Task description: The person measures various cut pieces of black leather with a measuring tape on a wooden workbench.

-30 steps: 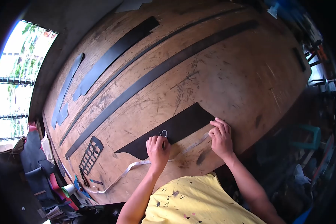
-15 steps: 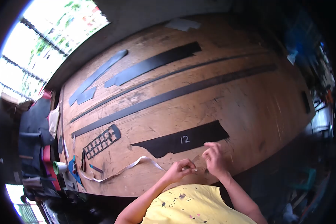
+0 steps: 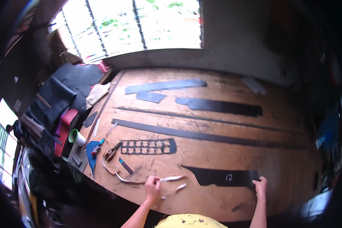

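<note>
A scarred plywood table [image 3: 231,95] filled the room under a bright barred window [image 3: 133,26], and everything sat in relation to the dark piece marked 12 [image 3: 222,177]. Far left of it, off the table's edge, lay heaped dark sheets [image 3: 60,95] and a green-rimmed roll [image 3: 76,137]. Closer, still left, a black cut-out grid stencil [image 3: 150,146] lay flat. Just left of the marked piece, the left hand [image 3: 152,188] was closed, pinching a pale, limp measuring tape [image 3: 171,178] that curled across the wood. The marked piece itself looked matte, flat, long and ragged at its left end, near the table's front edge. At its right end, the right hand [image 3: 260,187] pressed fingers down on it. Behind it ran long black strips [image 3: 201,135].
</note>
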The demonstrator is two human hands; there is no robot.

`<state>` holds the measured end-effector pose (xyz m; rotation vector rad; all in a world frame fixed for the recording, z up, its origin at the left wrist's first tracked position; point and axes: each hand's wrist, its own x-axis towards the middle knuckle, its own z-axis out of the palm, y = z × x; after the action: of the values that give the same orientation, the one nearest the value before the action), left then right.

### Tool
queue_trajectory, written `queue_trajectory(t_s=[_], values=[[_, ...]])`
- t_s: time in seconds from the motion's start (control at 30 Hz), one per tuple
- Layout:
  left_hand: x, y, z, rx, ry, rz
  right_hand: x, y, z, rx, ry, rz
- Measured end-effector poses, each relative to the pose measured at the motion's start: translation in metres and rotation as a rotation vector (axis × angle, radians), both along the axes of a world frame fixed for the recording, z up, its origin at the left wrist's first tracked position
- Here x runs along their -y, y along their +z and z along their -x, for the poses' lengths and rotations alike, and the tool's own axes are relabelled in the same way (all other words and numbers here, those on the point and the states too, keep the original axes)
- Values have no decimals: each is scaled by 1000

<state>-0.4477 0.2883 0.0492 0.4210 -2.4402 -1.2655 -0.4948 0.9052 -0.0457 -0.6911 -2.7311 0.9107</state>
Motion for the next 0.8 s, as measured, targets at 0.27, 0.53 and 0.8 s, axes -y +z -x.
queue_trajectory(t_s=[0.27,0.53,0.8], values=[[9,-29,-6,-125,-305,50,259,371,145,-21,382,389],[15,-18,-2,-89,-317,19,523,501,265,-124,843,333],[13,-29,-3,-64,-297,39,666,483,415,-373,872,814]])
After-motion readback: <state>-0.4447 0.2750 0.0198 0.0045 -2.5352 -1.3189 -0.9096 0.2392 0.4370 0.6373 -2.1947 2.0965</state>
